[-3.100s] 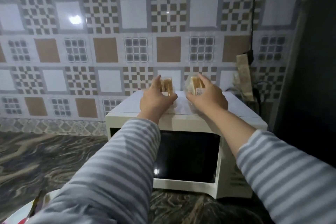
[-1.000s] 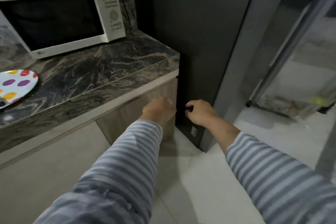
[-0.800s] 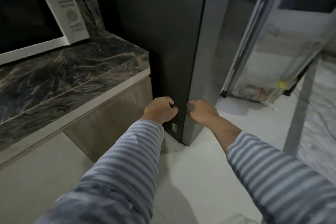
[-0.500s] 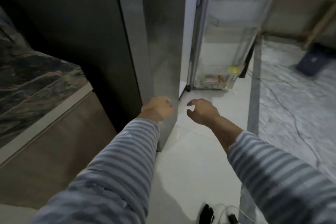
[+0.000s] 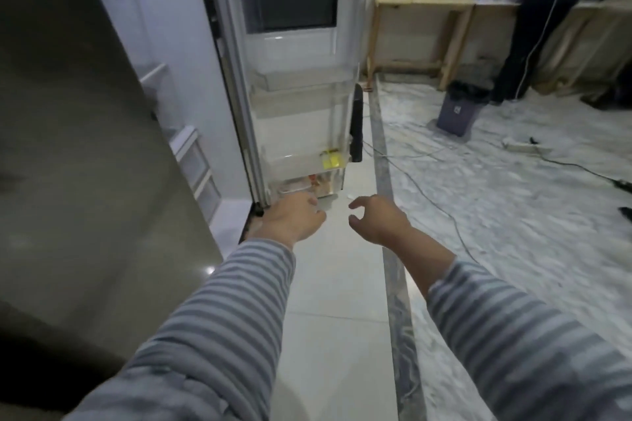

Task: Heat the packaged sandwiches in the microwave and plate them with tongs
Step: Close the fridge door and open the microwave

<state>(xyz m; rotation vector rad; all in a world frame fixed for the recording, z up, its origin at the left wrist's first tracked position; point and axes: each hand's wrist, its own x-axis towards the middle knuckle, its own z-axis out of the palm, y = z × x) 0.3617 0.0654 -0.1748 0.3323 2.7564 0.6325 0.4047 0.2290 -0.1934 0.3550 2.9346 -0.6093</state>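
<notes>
No sandwiches, microwave or tongs anywhere in my view right now, so I can't tell where they are. What I've got is both arms stretched out in front of me over the pale floor tiles [image 5: 328, 284], striped sleeves [image 5: 239, 301] pushed partway up the forearms.

My left hand [image 5: 294, 220] is empty, fingers loosely bent and relaxed, knuckles up. It sits right in front of the bottom edge of the open fridge door [image 5: 294, 79]; from this angle I can't tell if the fingertips actually touch the lowest door shelf [image 5: 301, 186] or just overlap it. My right hand [image 5: 376, 219] is empty too, half open, thumb and fingers curved like a loose claw with a clear gap between them, touching nothing. The two hands are near each other but apart.

The door stands wide, with clear plastic shelves down its inside. A yellow thing [image 5: 331, 160] sits in one of the lower ones, and there's something reddish and blurry in the bottom one that I can't make out. The grey side of the fridge [image 5: 85, 147] fills the left of my view.

Further right: cables [image 5: 427, 188] trailing over the marbled floor, a dark bin [image 5: 460, 111], a wooden table [image 5: 424, 31] by the wall, and a person's dark legs [image 5: 537, 27] at the top right.
</notes>
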